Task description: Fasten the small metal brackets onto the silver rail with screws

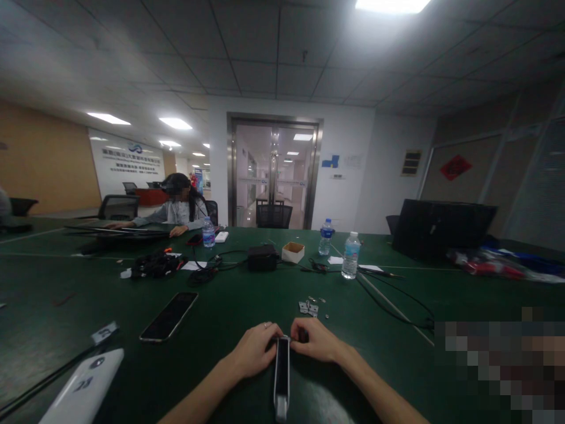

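In front of me on the green tabletop lies a long, narrow piece (pixel 282 377) with a silver-white rim and a dark middle, its length pointing away from me. My left hand (pixel 258 350) is at its far end from the left, thumb and fingers closed against the edge. From the right, my right hand (pixel 315 340) has its fingers curled in at the same end. Whether a smaller part sits between my fingertips is too small to tell. Just beyond my right hand are several small metal pieces (pixel 308 308), with a tiny round part (pixel 326 316) beside them.
A phone (pixel 170 318) and a white device marked 28 (pixel 83 388) lie to the left. Farther back are a black box (pixel 262 258) with cables, a small open carton (pixel 293 253) and water bottles (pixel 351 259). A co-worker (pixel 180 206) sits across the table at left.
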Demonstrator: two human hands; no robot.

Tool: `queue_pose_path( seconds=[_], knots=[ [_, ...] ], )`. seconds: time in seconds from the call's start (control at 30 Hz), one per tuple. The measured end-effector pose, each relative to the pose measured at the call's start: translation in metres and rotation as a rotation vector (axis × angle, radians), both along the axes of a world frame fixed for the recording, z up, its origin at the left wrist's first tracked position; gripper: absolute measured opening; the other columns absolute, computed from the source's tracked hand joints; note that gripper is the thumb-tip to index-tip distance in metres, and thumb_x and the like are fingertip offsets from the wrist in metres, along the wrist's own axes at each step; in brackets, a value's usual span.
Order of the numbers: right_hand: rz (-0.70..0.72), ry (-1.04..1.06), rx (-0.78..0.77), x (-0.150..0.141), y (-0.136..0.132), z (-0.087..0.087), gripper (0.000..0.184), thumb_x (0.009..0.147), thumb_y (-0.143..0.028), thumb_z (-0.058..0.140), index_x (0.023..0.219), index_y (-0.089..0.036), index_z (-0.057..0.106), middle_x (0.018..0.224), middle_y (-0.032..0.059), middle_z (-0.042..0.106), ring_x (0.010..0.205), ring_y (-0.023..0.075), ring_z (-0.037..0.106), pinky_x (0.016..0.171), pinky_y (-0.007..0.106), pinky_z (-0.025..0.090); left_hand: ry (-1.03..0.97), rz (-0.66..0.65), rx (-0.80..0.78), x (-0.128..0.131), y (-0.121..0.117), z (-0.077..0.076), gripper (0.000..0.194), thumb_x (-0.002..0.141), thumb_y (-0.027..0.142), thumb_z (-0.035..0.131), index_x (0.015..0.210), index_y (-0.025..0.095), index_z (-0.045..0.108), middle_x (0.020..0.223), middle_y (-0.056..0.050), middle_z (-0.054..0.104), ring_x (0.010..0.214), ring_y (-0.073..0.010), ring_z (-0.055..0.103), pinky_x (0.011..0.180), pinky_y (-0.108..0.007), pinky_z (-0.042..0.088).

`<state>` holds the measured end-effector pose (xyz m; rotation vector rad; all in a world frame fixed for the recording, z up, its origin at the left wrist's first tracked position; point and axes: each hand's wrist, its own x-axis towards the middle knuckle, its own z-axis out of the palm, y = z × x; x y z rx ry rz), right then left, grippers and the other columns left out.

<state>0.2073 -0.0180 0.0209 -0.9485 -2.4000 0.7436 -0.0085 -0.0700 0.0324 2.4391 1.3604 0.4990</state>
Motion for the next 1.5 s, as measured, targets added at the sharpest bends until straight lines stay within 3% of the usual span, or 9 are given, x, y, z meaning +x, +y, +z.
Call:
queue_pose_path(
  seconds=[0.4, 1.1, 1.5],
  knots=[
    [0.001, -0.021, -0.033, 0.0, -0.006, 0.01, 0.01, 0.075, -0.019, 0.064, 0.084, -0.017, 0.062, 0.076, -0.0016, 0.063, 0.066, 0.011, 0.054, 0.06, 0.02, 0.043, -0.006, 0.002, -0.031, 0.0, 0.0, 0.002, 0.018, 0.091, 0.02, 0.046, 0.105, 0.022, 0.058, 0.108, -0.003, 0.061, 0.099, -0.0186, 0.057, 0.085, -0.027, 0.045],
    [-0.001, -0.055, 0.06, -0.002, -0.003, 0.004, 0.006, 0.076, -0.02, 0.064, 0.08, -0.017, 0.064, 0.075, -0.0017, 0.062, 0.067, 0.0113, 0.053, 0.061, 0.02, 0.04, -0.031, -0.013, 0.044, -0.002, 0.005, -0.009, 0.018, 0.09, 0.019, 0.048, 0.103, 0.022, 0.058, 0.103, -0.002, 0.063, 0.095, -0.0177, 0.059, 0.08, -0.025, 0.045],
    [0.002, -0.049, 0.057, -0.001, -0.004, 0.005, 0.006, 0.076, -0.022, 0.063, 0.08, -0.017, 0.063, 0.073, -0.002, 0.061, 0.066, 0.0112, 0.053, 0.059, 0.02, 0.039, -0.031, -0.014, 0.017, -0.001, -0.001, -0.001, 0.018, 0.09, 0.02, 0.047, 0.103, 0.022, 0.059, 0.104, -0.003, 0.063, 0.096, -0.0176, 0.059, 0.081, -0.025, 0.046]
  ],
)
